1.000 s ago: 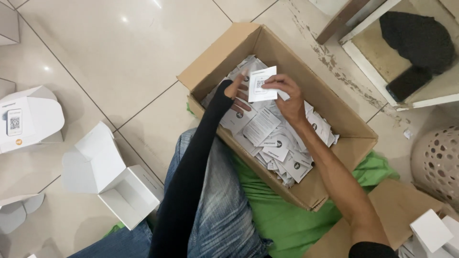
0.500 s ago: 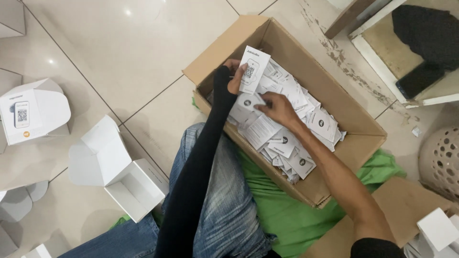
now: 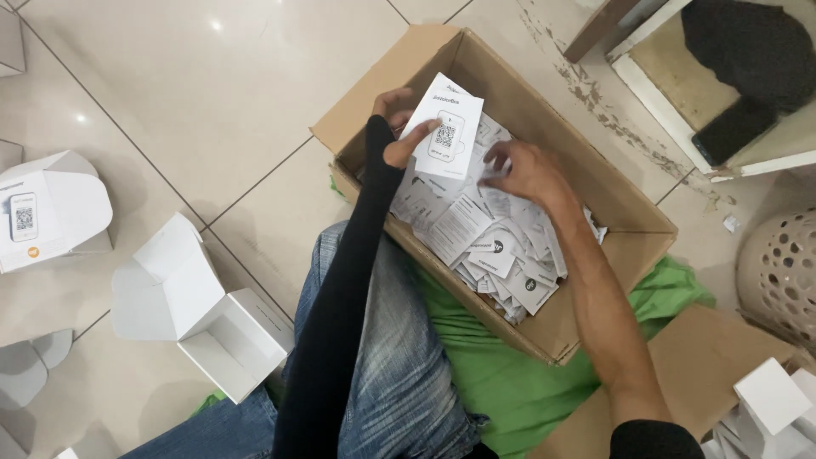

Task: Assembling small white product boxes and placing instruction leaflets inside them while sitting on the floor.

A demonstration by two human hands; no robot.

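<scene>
An open brown cardboard box (image 3: 595, 183) rests against my legs, half full of loose white printed leaflets (image 3: 493, 246). My left hand (image 3: 393, 127), in a black sleeve, is at the box's far left corner and holds a small stack of white leaflets (image 3: 446, 127) upright, thumb on the front. My right hand (image 3: 518, 170) is lower, inside the box. Its fingers are apart, bent down onto the loose pile and blurred. I see nothing lifted in it.
An open white carton (image 3: 204, 306) lies on the tiled floor to my left, another white box (image 3: 47, 212) farther left. Green cloth (image 3: 510, 382) lies under the cardboard box. A perforated white basket (image 3: 782, 272), small white boxes (image 3: 773, 399) and flat cardboard (image 3: 705, 365) are on the right.
A second ago both hands held the leaflets together above the box. My right hand has let go and dropped onto the loose pile, while my left hand keeps the stack.
</scene>
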